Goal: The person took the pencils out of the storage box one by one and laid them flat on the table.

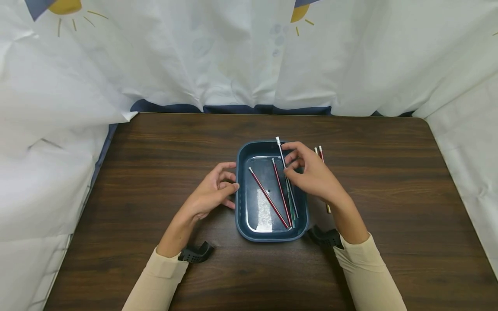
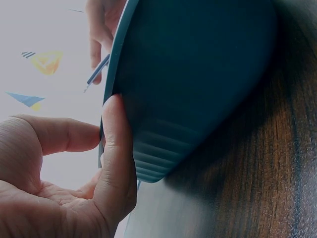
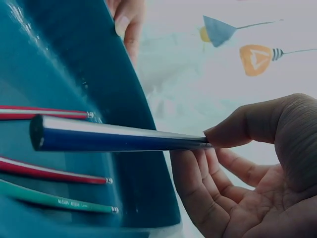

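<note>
My left hand (image 1: 212, 192) grips the left rim of a dark blue plastic tray (image 1: 240, 216), with fingers against its outer wall. Over the tray's right side, my right hand (image 1: 311, 170) pinches a slim blue pencil (image 3: 114, 136) between thumb and fingers. That pencil slants, its pale tip (image 1: 278, 140) rising past the tray's far rim. Inside lie a red pencil (image 1: 266, 194) and a second red pencil (image 1: 280, 188). A green pencil (image 3: 64, 201) lies beside them, partly covered in the head view by the held one.
Outside the tray on the right, a red pencil (image 1: 320, 151) and another pencil (image 1: 316, 150) lie on the brown wooden table (image 1: 175, 142), partly hidden by my right hand and wrist. White curtains (image 1: 233, 56) hang around the table's back and sides.
</note>
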Motion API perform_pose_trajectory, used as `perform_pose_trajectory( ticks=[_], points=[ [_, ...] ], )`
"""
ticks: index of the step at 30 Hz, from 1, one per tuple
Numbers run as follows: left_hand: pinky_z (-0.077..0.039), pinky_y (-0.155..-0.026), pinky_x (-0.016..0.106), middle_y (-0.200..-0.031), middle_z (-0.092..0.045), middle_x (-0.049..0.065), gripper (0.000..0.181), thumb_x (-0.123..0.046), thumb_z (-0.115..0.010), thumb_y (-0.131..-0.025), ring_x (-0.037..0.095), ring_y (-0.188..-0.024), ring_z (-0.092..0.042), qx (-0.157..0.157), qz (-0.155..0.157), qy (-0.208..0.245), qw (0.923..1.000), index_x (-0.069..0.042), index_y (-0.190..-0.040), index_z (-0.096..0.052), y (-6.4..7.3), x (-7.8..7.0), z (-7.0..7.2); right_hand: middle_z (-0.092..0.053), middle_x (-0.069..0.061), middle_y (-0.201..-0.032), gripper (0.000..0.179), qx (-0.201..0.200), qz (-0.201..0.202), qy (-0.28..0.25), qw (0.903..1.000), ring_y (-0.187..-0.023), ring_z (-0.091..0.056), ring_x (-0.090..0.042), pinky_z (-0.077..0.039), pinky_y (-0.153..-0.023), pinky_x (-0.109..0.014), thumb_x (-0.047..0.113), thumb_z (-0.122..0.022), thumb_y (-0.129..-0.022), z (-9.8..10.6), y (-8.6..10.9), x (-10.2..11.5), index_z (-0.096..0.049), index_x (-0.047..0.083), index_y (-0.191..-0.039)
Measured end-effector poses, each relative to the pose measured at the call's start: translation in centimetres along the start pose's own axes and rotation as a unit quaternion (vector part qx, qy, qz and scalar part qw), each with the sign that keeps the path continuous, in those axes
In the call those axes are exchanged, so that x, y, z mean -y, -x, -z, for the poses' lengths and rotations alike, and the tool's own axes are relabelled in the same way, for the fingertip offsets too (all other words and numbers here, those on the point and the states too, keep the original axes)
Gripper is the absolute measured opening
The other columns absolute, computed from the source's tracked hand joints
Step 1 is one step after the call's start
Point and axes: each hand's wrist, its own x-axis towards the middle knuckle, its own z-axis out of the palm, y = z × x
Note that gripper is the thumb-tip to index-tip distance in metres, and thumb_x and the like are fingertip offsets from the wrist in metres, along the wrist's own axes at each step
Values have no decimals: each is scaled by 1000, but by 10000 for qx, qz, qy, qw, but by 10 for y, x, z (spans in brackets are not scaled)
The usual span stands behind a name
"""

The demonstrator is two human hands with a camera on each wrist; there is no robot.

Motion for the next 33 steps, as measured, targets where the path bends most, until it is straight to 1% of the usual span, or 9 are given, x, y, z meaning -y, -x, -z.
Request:
perform_pose_trajectory(
  ticks=[4, 7, 11, 18, 22, 25, 27, 30, 33],
  points=[
    [-70, -65, 42, -128, -48, 21, 66, -2, -60, -101, 22, -91, -65, -16, 25, -14, 10000, -8, -160, -31, 0, 0, 0, -57, -18, -117, 56, -128, 125, -181, 9997, -92, -65, -26, -64, -66, -30, -1, -62, -98, 5, 5, -3, -48, 8, -151],
    [-70, -65, 41, -128, -48, 21, 66, -2, -61, -101, 23, -92, -65, -22, 35, -12, 10000, -8, -160, -31, -1, 0, 0, -58, -19, -117, 56, -205, 234, -204, 9993, -90, -65, -23, -64, -67, -28, -2, -62, -98, 9, 8, -5, -48, 6, -151],
    [-70, -65, 41, -129, -48, 21, 66, -2, -60, -101, 23, -93, -65, -19, 43, -10, 10000, -8, -160, -31, -2, 0, 0, -58, -19, -117, 55, -339, 272, -207, 9988, -91, -66, -20, -65, -69, -27, -2, -62, -98, 13, 12, -7, -48, 7, -150],
    [-70, -65, 41, -129, -47, 21, 66, -2, -60, -101, 24, -93, -64, 10, 48, 8, 10000, -9, -160, -31, -2, 0, 0, -59, -15, -114, 52, -633, 287, -321, 9971, -92, -67, -17, -67, -71, -29, -1, -63, -99, 20, 18, -12, -50, 7, -149],
    [-70, -66, 42, -130, -48, 22, 67, -3, -61, -101, 25, -94, -64, 18, 52, -7, 10000, -8, -160, -30, -1, 1, 0, -57, -11, -113, 52, -712, 332, -589, 9952, -93, -66, -15, -67, -71, -28, 1, -63, -100, 28, 22, -14, -49, 7, -150],
    [-70, -67, 42, -130, -48, 23, 67, -3, -61, -101, 26, -94, -65, 45, 28, -69, 10000, -7, -160, -30, -1, 1, 2, -56, -9, -111, 53, -762, 386, -813, 9930, -91, -66, -13, -65, -69, -26, 0, -62, -100, 34, 25, -16, -47, 6, -150],
    [-70, -66, 42, -130, -48, 23, 67, -3, -61, -101, 25, -94, -65, 51, 9, -105, 9999, -7, -160, -30, -1, 0, 4, -56, -6, -110, 53, -824, 403, -871, 9920, -90, -66, -11, -64, -68, -25, 0, -62, -101, 38, 26, -18, -47, 5, -151],
    [-70, -65, 41, -128, -48, 22, 66, -3, -61, -101, 25, -93, -66, 14, -6, -147, 9999, -8, -159, -30, 0, -2, 6, -58, -3, -109, 53, -931, 415, -807, 9915, -88, -66, -8, -64, -67, -25, 0, -62, -101, 44, 26, -21, -46, 4, -152],
    [-70, -66, 41, -127, -48, 21, 66, -3, -62, -101, 24, -93, -66, 55, -17, -123, 9999, -7, -159, -30, -1, -2, 6, -59, -1, -106, 54, -1099, 374, -548, 9917, -86, -65, -7, -64, -65, -26, 0, -62, -100, 52, 28, -26, -48, 5, -152]
  ],
)
